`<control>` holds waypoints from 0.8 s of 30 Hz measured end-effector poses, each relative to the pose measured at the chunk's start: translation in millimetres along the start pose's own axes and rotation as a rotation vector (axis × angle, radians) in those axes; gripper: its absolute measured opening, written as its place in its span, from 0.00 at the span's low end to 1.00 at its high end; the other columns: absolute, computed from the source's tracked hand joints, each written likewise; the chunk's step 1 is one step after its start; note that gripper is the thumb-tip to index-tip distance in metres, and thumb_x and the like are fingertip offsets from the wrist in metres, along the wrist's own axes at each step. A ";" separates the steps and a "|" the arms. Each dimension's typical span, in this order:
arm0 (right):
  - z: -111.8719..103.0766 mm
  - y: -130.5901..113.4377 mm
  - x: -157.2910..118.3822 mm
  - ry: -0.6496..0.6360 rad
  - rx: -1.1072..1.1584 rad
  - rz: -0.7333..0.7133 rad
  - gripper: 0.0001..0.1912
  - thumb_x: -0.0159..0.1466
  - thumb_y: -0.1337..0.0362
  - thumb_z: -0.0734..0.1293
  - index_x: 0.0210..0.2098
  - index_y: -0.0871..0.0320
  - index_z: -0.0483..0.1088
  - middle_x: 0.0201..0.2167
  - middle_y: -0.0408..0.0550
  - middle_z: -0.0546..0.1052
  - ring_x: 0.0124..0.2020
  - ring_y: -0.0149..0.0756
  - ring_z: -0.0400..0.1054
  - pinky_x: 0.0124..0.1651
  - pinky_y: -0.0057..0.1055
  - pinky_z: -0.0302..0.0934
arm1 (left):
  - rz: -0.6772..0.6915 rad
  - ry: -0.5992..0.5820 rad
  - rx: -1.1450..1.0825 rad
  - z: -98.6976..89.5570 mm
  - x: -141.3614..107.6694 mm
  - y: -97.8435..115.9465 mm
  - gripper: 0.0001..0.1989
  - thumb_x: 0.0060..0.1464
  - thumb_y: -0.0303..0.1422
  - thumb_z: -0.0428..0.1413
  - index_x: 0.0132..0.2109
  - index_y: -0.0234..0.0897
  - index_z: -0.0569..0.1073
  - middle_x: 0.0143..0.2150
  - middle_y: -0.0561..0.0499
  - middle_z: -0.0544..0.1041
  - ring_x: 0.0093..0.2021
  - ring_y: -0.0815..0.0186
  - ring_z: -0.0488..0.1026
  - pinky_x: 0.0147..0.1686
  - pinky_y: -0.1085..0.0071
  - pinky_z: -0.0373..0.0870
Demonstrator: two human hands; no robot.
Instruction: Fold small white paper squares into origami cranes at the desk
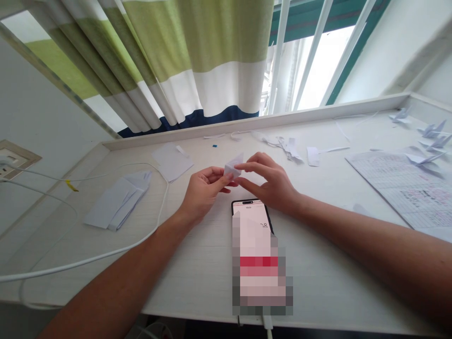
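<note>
A small piece of folded white paper (233, 165) with a pointed top is held above the middle of the desk. My left hand (206, 188) grips its lower left part between thumb and fingers. From the right, my right hand (270, 179) has its index finger and thumb at the paper's right edge, closed in a pinch. Below the hands lies a phone (250, 235) with a lit screen, partly blurred out.
Stacked folded papers (118, 200) and a flat sheet (173, 162) lie left, near a white cable (165, 197). Paper scraps (287, 148) are scattered behind. Several folded paper cranes (432, 132) and a written sheet (406, 193) are at right. A curtain (212, 52) hangs behind the desk.
</note>
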State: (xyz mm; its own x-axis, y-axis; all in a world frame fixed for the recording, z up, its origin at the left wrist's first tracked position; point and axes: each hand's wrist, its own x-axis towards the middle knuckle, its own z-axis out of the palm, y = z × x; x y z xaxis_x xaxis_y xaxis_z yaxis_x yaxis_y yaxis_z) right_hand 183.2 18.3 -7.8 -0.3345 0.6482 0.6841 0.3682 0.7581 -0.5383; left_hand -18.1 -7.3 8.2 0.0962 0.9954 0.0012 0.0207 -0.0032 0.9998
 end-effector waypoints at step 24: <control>-2.7 0.0 2.6 -0.113 0.185 0.154 0.05 0.69 0.61 0.70 0.37 0.54 0.73 0.36 0.46 0.78 0.40 0.39 0.72 0.48 0.41 0.66 | -0.150 -0.049 -0.282 -0.2 1.1 -3.7 0.15 0.55 0.39 0.72 0.42 0.32 0.83 0.38 0.48 0.85 0.38 0.67 0.83 0.49 0.64 0.83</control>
State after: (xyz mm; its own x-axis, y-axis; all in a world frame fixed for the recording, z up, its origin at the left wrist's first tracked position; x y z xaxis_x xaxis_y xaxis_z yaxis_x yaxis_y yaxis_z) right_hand 184.6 19.8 -4.7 -0.3851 0.7528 0.5338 0.2603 0.6436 -0.7198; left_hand -18.3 -6.1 4.5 0.1604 0.9769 -0.1410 -0.2372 0.1769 0.9552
